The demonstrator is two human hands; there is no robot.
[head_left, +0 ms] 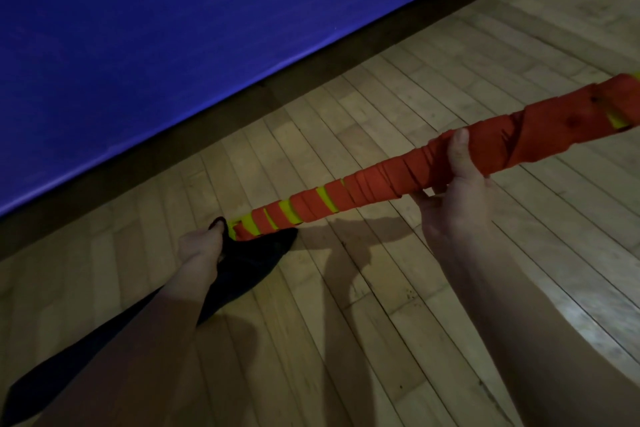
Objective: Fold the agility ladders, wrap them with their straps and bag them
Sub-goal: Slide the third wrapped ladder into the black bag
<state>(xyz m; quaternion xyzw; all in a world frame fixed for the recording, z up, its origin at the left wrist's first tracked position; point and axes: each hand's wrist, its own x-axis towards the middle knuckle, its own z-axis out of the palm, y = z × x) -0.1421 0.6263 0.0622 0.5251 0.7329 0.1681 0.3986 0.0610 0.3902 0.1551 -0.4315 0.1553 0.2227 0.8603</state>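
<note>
Ladder bundle (408, 172), folded tight and wound round with its orange strap, yellow rungs peeking through the gaps, is up off the floor and stretched between the two hands. Right hand (457, 191) has it round the middle, thumb laid over the top and fingers curled underneath, a firm grip. Long axis runs from beyond that hand, high and out past the frame's right edge, slanting down and across to the left hand (202, 246). And that is the relation that counts: the low end of the bundle sits right at the left hand, nosing into the mouth of the black bag (242, 267), which that hand pinches open at the rim, thumb on the edge. The bag trails back along the left forearm and lies slack on the wooden floor (398, 305). Left hand is nearer the entry point; right hand is the one placed to drive, I reckon, pushing straight along the axis into the opening. No brand, label or writing readable anywhere, the light is dim. Blue mat (173, 45) runs beyond both hands.
</note>
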